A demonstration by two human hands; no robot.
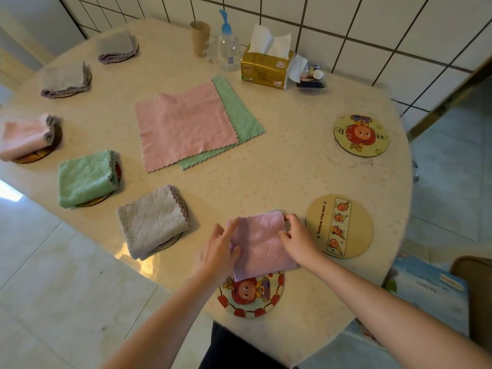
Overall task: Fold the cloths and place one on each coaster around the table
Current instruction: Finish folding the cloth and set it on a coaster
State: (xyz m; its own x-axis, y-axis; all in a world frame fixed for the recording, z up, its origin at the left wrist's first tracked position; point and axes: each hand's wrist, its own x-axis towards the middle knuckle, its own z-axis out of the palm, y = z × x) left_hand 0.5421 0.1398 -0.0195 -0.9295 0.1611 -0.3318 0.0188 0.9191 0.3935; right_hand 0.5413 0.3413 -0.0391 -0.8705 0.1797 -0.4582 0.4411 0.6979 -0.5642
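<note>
A folded lilac cloth [259, 242] lies at the table's near edge, its lower part overlapping a cartoon coaster [251, 296]. My left hand [217, 253] presses its left edge, fingers spread over the cloth. My right hand [298, 237] pinches the cloth's right edge near the top corner. Two bare coasters sit to the right, a beige one [339, 226] and a yellow one [360, 135]. Along the left, folded cloths cover coasters: beige [151, 221], green [85, 178], pink [25, 137], and two grey ones [65, 79] [115, 46]. A flat pink cloth [183, 123] lies over a green one [239, 113] mid-table.
At the back by the tiled wall stand a paper cup [199, 37], a clear pump bottle [229, 46], a gold tissue pack [266, 65] and a small tray of odds [310, 78]. A book [428, 288] and a chair edge sit off the table's right.
</note>
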